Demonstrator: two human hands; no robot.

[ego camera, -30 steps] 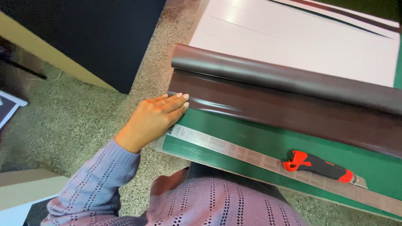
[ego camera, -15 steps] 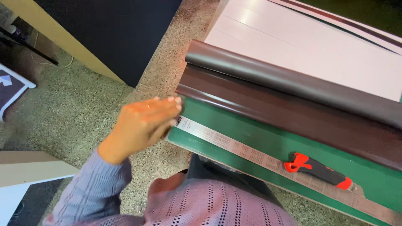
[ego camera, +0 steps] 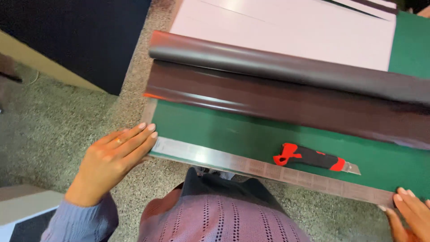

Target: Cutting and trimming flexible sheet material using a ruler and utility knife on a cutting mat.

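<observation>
Down from the dark brown roll (ego camera: 286, 85), my left hand (ego camera: 114, 157) now lies flat and open, fingertips at the metal ruler's (ego camera: 251, 166) left end on the green mat's (ego camera: 215, 130) near edge. Bare mat separates ruler and roll, the red-and-black utility knife (ego camera: 316, 159) lying there. My right hand (ego camera: 410, 213), open, touches the ruler's right end.

Left hand (ego camera: 114, 159) and right hand (ego camera: 410, 213) lie flat, fingers extended.

The green mat (ego camera: 215, 130) lies bare between the ruler (ego camera: 268, 170) and the dark roll (ego camera: 286, 85). Only the knife (ego camera: 316, 159) lies there, on the right part. The roll blocks the way to the white sheet (ego camera: 286, 31).
</observation>
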